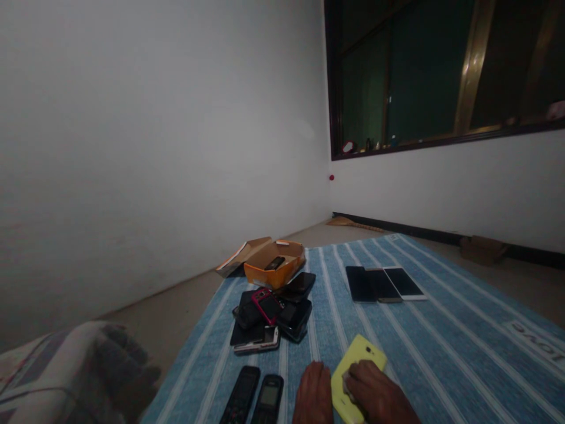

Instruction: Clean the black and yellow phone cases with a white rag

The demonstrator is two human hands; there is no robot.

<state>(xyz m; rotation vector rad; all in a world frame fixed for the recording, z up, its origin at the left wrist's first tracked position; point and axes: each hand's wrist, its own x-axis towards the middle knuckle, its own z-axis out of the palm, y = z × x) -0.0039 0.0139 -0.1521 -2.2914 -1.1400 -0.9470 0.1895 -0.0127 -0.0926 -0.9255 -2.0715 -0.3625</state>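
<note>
A yellow phone (358,352) lies face down on the blue striped cloth, its camera at the far end. My right hand (380,390) is over the phone with its fingers curled, pressing a small whitish cloth (346,384) against the back. My left hand (313,393) lies flat along the phone's left edge, fingers stretched out. Left of that hand, two keypad phones (270,397) lie side by side. Beyond them is a heap of old phones (276,312), among them a pink-framed one.
An open orange cardboard box (273,273) with a phone inside stands behind the heap. At the right, several flat smartphones (383,285) lie in a row. The blue striped cloth (424,330) covers the floor. A draped fabric (48,377) is at lower left, a broom (353,223) by the wall.
</note>
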